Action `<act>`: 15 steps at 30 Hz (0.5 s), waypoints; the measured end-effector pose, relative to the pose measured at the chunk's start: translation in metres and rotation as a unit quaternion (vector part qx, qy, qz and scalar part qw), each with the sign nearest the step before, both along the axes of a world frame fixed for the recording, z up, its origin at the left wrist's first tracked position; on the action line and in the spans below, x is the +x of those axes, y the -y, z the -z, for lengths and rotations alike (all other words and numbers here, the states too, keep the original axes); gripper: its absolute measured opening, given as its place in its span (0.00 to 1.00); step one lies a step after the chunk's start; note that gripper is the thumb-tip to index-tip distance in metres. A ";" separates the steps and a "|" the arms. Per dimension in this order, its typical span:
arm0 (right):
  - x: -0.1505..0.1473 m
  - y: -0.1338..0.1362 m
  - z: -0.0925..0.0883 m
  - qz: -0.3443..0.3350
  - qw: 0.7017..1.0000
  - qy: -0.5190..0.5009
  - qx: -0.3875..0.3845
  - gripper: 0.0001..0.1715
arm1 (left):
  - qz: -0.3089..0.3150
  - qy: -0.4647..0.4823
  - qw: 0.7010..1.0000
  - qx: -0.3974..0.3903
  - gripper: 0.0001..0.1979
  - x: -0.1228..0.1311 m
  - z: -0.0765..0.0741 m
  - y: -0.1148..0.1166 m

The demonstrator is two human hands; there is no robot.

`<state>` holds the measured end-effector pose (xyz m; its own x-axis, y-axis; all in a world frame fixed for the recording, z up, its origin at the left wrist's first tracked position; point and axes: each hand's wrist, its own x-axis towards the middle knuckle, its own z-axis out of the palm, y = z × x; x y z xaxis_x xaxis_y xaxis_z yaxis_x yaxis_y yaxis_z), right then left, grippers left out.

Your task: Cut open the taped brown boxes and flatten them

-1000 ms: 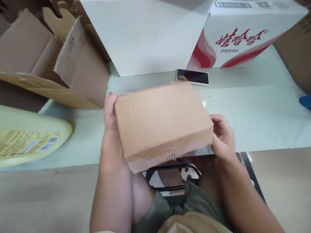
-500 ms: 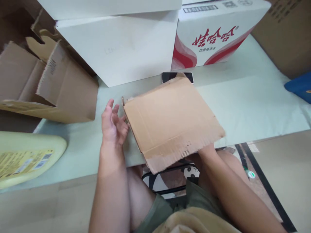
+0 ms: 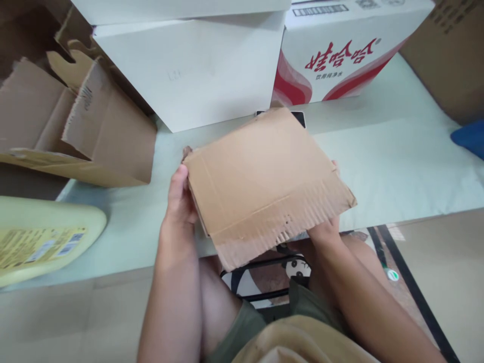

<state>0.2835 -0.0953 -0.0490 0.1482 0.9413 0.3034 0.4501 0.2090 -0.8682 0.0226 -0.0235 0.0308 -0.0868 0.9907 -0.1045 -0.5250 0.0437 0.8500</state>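
Note:
A flattened brown cardboard piece (image 3: 260,176) with a ragged, torn near edge is held tilted over the near part of the green-covered table. My left hand (image 3: 181,196) grips its left edge, thumb on the near side and the other fingers hidden behind it. On the right, my right hand (image 3: 327,224) holds the cardboard from underneath; most of its fingers are hidden, with a fingertip showing at the right edge. Behind the far corner of the cardboard lies a phone (image 3: 300,119), partly covered.
White boxes (image 3: 189,70) and a white-and-red box (image 3: 340,65) stand at the back. An open brown carton (image 3: 121,136) is at the left, near a pale yellow-green bottle (image 3: 49,237). A blue object (image 3: 471,138) sits at the right edge.
My left hand was open beside the cardboard and has taken hold of its left edge. The cardboard has shifted slightly and now covers more of the phone. A right fingertip has appeared at its edge.

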 end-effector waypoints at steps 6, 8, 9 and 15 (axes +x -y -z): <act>-0.005 -0.004 -0.020 -0.108 0.993 0.050 0.002 0.34 | -0.101 0.085 0.989 0.063 0.13 0.004 -0.021 0.009; -0.006 -0.006 -0.020 -0.152 0.984 0.091 -0.001 0.29 | -0.105 0.114 0.986 0.063 0.13 0.005 -0.026 0.012; -0.005 -0.007 -0.019 -0.161 0.981 0.108 -0.001 0.29 | -0.094 0.125 0.986 0.055 0.15 0.005 -0.027 0.014; -0.001 -0.012 -0.011 -0.119 0.973 0.195 -0.019 0.33 | -0.108 0.120 0.987 0.028 0.12 -0.012 -0.009 0.006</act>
<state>0.2827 -0.0838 -0.0382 -0.1951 0.9466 0.2567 0.6892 0.3185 -0.6508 0.0109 -0.0294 0.0399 -0.2758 0.9566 -0.0941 -0.7031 -0.1341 0.6983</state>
